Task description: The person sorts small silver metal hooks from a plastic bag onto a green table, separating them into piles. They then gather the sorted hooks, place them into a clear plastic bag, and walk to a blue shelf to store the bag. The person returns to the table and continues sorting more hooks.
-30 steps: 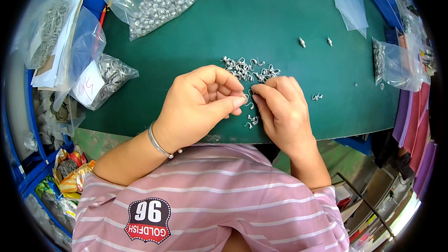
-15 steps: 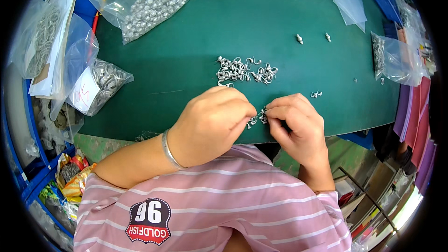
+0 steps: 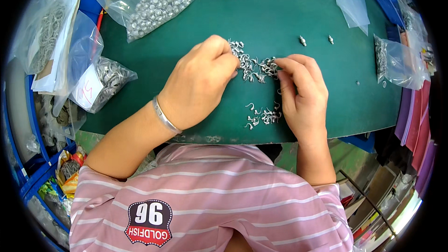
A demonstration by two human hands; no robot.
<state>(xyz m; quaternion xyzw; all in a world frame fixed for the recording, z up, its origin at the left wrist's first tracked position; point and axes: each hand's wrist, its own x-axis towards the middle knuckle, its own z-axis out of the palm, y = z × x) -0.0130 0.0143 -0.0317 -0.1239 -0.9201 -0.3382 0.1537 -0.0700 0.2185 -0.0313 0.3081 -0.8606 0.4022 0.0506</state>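
A loose pile of small curled silver metal hooks with ball-like ends (image 3: 247, 60) lies on the green tabletop. My left hand (image 3: 200, 77), with a silver bangle at the wrist, is at the pile's left edge. Its fingers are curled inward, and what they hold, if anything, is hidden. At the right edge, my right hand (image 3: 303, 86) touches the pieces with bent fingertips, thumb and forefinger slightly apart. Nearer to me is a smaller group of the same hooks (image 3: 268, 116), below and left of the right hand.
A clear bag of round silver beads (image 3: 161, 9) lies at the far left, above a bag of metal parts (image 3: 112, 81). Two small silver pieces (image 3: 303, 41) sit apart at the far right. Another parts bag (image 3: 396, 60) and a blue basket (image 3: 386, 2) line the right side.
Both hands have moved away from me, from the nearer group up to the larger pile. The nearer group is uncovered, and the larger pile is now partly hidden by the left hand.
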